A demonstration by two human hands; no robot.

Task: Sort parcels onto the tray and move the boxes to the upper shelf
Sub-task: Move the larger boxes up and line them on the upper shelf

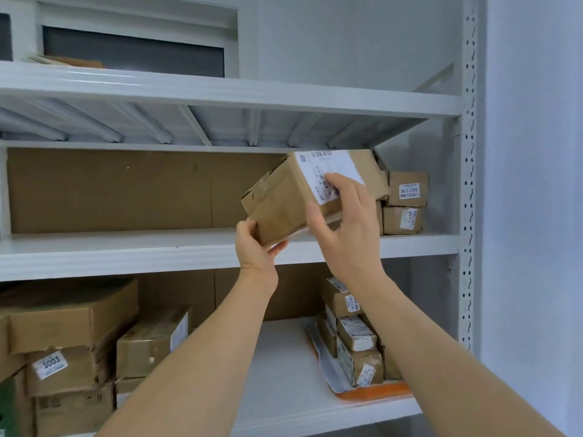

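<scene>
A brown cardboard box (pixel 284 200) with a white shipping label is tilted in the air just above the middle shelf (pixel 126 250). My left hand (pixel 257 247) grips its lower near corner from below. My right hand (pixel 344 228) holds its labelled side, thumb on the front face and fingers over the label. Two small labelled boxes (pixel 405 201) are stacked at the shelf's right end, just behind the held box. On the lower shelf an orange tray (pixel 372 395) carries several small parcels (pixel 356 345).
The upper shelf (pixel 220 93) spans the top, with a flat brown item at its far left. Large cardboard sheets line the back of the shelves. Several bigger boxes (pixel 72 339) are piled at the lower left. A white perforated upright (pixel 468 184) bounds the right side.
</scene>
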